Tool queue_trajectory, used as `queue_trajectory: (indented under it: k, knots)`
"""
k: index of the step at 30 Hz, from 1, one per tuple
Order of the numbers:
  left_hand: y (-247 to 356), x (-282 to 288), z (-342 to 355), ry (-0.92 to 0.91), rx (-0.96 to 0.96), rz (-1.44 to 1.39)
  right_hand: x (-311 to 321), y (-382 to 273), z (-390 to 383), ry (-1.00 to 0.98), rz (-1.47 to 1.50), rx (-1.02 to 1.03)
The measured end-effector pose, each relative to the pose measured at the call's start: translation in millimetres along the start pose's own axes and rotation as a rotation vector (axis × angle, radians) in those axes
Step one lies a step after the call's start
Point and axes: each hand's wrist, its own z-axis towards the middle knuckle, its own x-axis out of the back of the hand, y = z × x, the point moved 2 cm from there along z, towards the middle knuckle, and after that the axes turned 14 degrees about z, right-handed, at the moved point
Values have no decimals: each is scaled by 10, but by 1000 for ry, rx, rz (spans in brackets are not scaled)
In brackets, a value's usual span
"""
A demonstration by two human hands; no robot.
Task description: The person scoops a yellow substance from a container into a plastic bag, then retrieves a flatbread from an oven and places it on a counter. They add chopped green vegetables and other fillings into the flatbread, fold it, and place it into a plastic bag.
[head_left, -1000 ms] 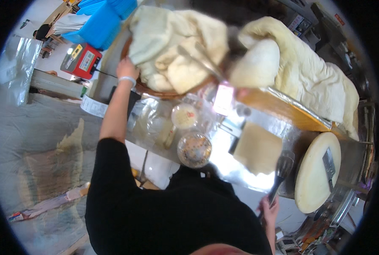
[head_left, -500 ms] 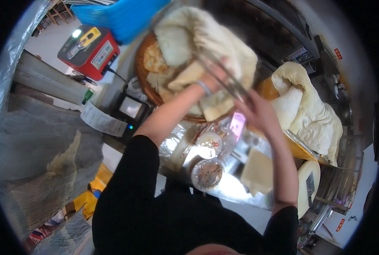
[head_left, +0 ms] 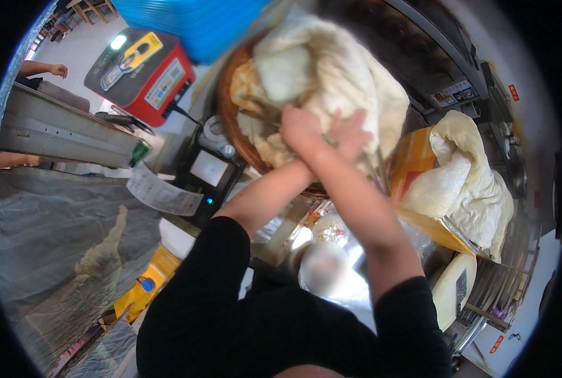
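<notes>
From my remote seat I see both hands crossed at upper centre of the frame; left hand (head_left: 303, 129) and right hand (head_left: 350, 135) press on the cream cloth (head_left: 344, 69) covering the round basket (head_left: 230, 107) (whether either grip is closed on the cloth, I cannot tell), likely keeping its contents covered.

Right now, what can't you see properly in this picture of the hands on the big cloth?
Head view:
- Inside of the round brown woven basket: covered by the cream cloth.
- Fingers of the left hand and the right hand: wrists cross and motion blurs them, so any grip is unclear.
- Blue plastic crate: cut off by the top edge.
- White round container below the arms: too blurred to identify.
</notes>
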Motion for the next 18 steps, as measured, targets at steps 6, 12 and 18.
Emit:
queue_trajectory:
  k: [6, 12, 18]
  knots:
    - [67, 51, -123, -18, -15, 6, 101, 105, -284, 155, 149, -108]
    - [-41, 139, -120, -19, 26, 59, 502, 3, -519, 156, 61, -100]
    - [-358, 729, -428, -275, 271, 315, 773, 646, -1742, 138, 835, 11]
